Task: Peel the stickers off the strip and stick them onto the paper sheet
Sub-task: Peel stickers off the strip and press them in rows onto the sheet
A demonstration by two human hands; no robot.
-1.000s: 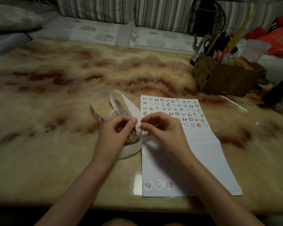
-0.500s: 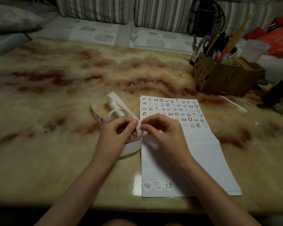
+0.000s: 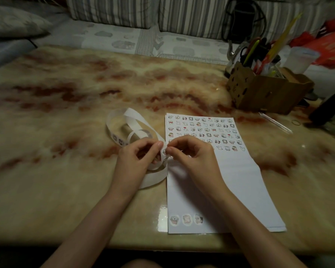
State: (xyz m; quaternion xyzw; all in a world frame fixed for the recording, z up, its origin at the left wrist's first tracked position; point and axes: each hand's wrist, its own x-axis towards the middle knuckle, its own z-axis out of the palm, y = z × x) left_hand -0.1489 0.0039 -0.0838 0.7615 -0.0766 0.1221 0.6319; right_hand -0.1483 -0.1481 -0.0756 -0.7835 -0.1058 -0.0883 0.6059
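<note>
A long white sticker strip (image 3: 135, 118) lies coiled in loose loops on the marble table, left of a white paper sheet (image 3: 238, 180). Several rows of small cartoon stickers cover the sheet's far end, and three larger ones (image 3: 186, 219) sit at its near left corner. My left hand (image 3: 137, 159) pinches the strip between thumb and forefinger. My right hand (image 3: 191, 153) meets it at the sheet's left edge, its thumb and forefinger pinching a sticker on the strip. The sticker itself is mostly hidden by my fingertips.
A cardboard box (image 3: 267, 89) full of pens and scissors stands at the back right, with a plastic cup (image 3: 301, 59) behind it. A clear pen (image 3: 275, 122) and a rubber band (image 3: 296, 122) lie right of the sheet. A dark object (image 3: 329, 107) sits at the right edge. A striped sofa runs behind the table.
Both hands stay at the same spot, fingertips working together on the strip. The strip's loops have shifted slightly on the table.
</note>
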